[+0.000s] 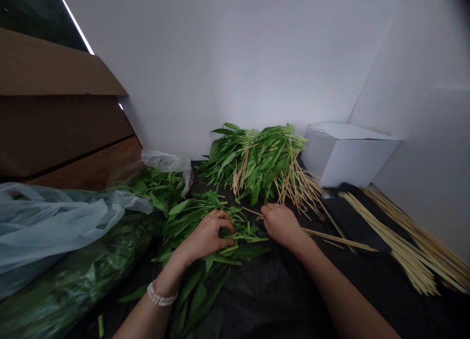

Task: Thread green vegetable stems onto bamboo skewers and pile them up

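Note:
My left hand (213, 233), with a beaded bracelet at the wrist, rests over a loose pile of leafy green stems (194, 214). Its thumb and fingers are apart, and cut stem ends lie just beside them. To the right, my right hand (281, 224) is closed on thin wooden sticks (341, 238), whose ends stick out on both sides of the fist. Behind both hands, a heap of skewered greens (260, 155) lies against the white wall, with bare skewer ends (299, 187) pointing toward me.
Plastic bags of greens (84, 265) fill the left side, below a cardboard box (62, 128). A white box (348, 155) stands at the back right. Long bundles of sticks (396, 241) lie at the right by a black flat object (347, 214). Black sheeting (271, 295) covers the surface.

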`<action>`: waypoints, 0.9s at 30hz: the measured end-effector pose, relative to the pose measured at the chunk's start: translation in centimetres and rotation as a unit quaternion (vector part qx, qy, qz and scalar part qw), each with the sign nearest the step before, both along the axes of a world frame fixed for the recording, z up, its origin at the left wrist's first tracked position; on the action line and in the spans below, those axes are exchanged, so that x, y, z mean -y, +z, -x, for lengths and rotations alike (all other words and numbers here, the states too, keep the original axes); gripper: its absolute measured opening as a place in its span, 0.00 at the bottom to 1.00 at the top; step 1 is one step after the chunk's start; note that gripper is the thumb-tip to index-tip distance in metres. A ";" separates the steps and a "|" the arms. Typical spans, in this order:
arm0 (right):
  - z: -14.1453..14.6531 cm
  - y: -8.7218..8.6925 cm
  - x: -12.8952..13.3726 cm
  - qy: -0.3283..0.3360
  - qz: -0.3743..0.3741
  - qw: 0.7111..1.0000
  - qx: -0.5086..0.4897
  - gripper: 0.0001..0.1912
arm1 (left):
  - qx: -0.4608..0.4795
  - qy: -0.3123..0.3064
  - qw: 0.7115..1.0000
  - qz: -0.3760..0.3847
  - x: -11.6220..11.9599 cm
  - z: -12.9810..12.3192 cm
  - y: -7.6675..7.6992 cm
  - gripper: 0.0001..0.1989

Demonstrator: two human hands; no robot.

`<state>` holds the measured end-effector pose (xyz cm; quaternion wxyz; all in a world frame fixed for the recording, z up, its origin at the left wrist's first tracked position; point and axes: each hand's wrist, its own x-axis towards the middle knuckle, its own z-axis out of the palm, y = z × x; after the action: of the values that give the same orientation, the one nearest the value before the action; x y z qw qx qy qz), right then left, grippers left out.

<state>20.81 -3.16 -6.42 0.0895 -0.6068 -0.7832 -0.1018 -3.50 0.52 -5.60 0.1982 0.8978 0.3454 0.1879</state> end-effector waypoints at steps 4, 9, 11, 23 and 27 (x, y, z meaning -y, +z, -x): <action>0.5 0.2 0.2 0.020 -0.041 0.998 -0.034 0.07 | 0.017 -0.003 1.000 -0.009 0.0 -0.3 -0.1 0.04; 1.0 0.1 0.4 0.038 -0.050 0.995 -0.072 0.09 | 0.125 0.021 0.992 0.006 -0.1 -0.6 0.1 0.01; 1.0 0.0 0.4 0.047 -0.053 0.994 -0.085 0.10 | 0.164 0.054 0.985 0.005 -0.1 -0.6 0.3 0.02; 1.1 -0.5 0.4 0.049 -0.090 0.988 -0.113 0.12 | 0.381 0.242 0.892 -0.014 -0.5 0.0 1.3 0.08; 1.2 -0.7 0.4 0.057 -0.123 0.980 -0.144 0.14 | 0.479 0.191 0.835 0.191 -0.5 -0.3 1.6 0.13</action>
<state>19.64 -3.54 -7.08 0.2810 -0.5539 -0.7770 -0.1031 -3.24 1.05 -3.96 0.4663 0.5565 0.4009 0.5587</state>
